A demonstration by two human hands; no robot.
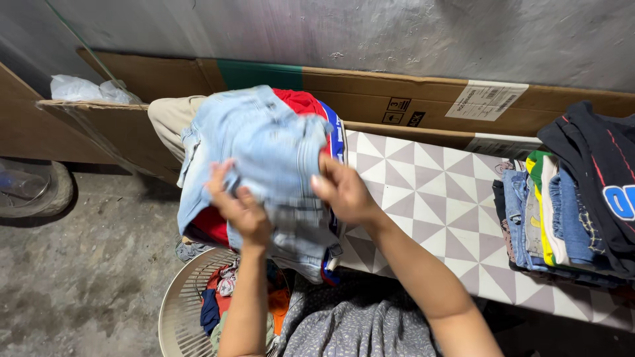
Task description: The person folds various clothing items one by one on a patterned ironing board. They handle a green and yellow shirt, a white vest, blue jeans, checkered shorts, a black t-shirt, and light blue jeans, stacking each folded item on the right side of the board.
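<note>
Both forearms are bare from the wrist up to where they leave the view; no sleeve, watch or bracelet shows behind the fingers. The left hand (243, 213) and the right hand (344, 192) wear no gloves and no visible rings. Below the fingers, toward the body, lies a grey garment (360, 327) dotted with small pale specks.

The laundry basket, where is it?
In the head view the basket sits on the floor at the bottom left, under the left hand, just below the jeans that both hands hold.
</note>
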